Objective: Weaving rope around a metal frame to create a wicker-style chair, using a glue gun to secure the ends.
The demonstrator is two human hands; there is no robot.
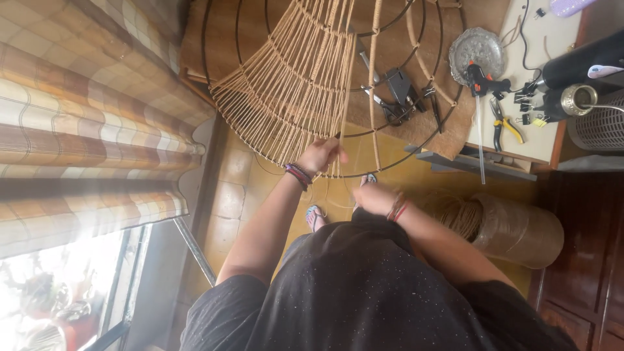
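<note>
The left hand is reaching up to the lower rim of a round black wire frame, its fingers curling closed around pale cord where the strands are meeting the ring — dark beaded bracelets are sitting on that wrist. The right hand is hanging lower and nearer the body, loosely clenched; it seems to be pinching a thin strand, though the cord there is too fine to tell for sure. Red thread bands are circling this wrist. The cord is fanning upward from the left hand in a tight wedge of wrapped strands covering one section of the frame, while the remaining wire ribs are standing bare. Just beside the right forearm, a large spool of cord in clear wrap is lying on the yellow tiled floor. Beyond the frame, a worktable is carrying yellow-handled pliers, a glue gun and a silver dish. A checked fabric blind is filling the left side.
</note>
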